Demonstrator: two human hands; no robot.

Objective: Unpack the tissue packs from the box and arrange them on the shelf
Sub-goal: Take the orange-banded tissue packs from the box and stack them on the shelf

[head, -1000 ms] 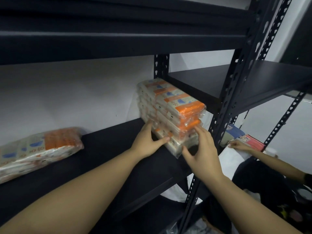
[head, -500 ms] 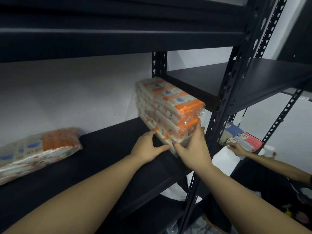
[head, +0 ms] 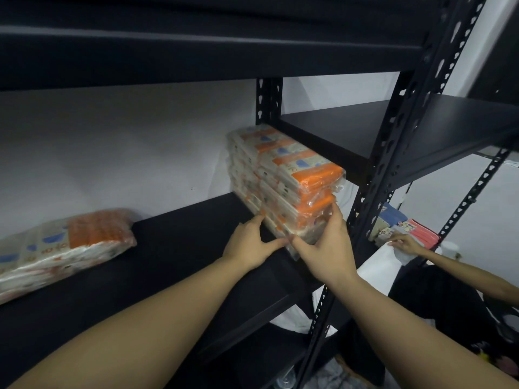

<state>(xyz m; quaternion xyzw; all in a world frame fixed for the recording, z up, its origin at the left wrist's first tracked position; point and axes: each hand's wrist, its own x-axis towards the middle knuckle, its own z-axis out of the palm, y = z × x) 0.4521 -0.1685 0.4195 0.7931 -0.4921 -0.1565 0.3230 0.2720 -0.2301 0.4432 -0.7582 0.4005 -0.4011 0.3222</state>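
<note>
Stack of tissue packs (head: pixel 283 178) at frame centre, on black shelf (head: pixel 174 248), right end beside upright post (head: pixel 393 153). Orange-and-blue wrappers; print too blurred to read. Left hand (head: pixel 250 245) spread flat against stack's lower left side. Right hand (head: pixel 325 245) open, fingers pressing stack's front corner. Another tissue pack (head: pixel 64 245) lies flat at frame left. Second person's hand (head: pixel 404 244) on folded items at right.
</note>
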